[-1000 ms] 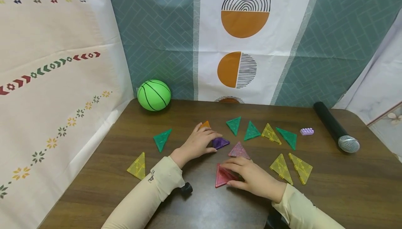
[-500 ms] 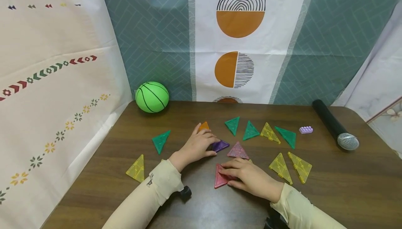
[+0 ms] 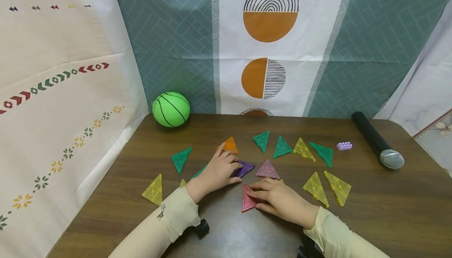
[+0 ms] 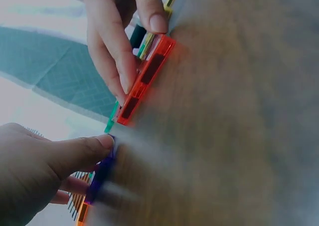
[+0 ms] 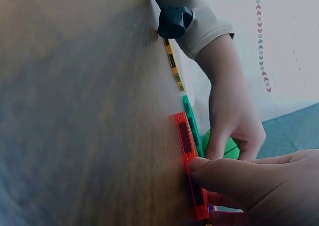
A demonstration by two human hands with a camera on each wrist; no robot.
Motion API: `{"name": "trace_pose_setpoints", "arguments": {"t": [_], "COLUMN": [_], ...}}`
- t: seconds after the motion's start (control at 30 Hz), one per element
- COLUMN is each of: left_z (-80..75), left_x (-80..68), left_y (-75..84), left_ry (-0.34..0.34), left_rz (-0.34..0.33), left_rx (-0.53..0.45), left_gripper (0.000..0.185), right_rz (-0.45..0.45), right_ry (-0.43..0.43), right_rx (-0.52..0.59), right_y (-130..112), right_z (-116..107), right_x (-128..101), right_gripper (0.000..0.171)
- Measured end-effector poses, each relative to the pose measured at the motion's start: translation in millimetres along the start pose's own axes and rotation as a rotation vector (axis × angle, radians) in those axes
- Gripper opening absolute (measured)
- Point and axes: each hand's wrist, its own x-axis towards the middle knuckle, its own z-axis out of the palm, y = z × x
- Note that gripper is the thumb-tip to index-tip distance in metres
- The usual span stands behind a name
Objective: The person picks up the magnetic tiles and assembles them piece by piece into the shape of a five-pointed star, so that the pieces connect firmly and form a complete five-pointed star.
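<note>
Head view: the left hand [image 3: 217,170] grasps the translucent purple plastic triangle tile [image 3: 244,167] flat on the dark wooden table [image 3: 388,211]; just right and nearer, the right hand [image 3: 280,199] pinches the translucent red plastic triangle tile [image 3: 248,202].
Left wrist view: thumb touches the purple tile's edge [image 4: 99,178].
Right wrist view: fingertips grip the red tile's edge [image 5: 185,141].
</note>
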Motion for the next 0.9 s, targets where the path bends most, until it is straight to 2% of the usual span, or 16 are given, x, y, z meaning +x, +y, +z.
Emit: {"name": "trace_pose_setpoints", "arguments": {"t": [0.43,0.67,0.9], "left_z": [-3.6,-4.6,-4.4], "left_x": [-23.0,-35.1,-44.0], "left_y": [11.2,15.3,18.7], "left_ry": [-0.001,0.039,0.079], "left_rz": [0.000,0.017,0.034], "left_rx": [0.085,0.076,0.036], "left_gripper": [0.042,0.041,0.042], "right_rz": [0.030,0.061,0.129], "right_ry": [-0.009,-0.012,0.054], "right_rx": [-0.004,-0.053,-0.082], "right_y": [-6,-9,-9], "right_z": [-2,-2,0], "right_x": [1,1,0], "right_gripper": [0.037,0.034,0.036]}}
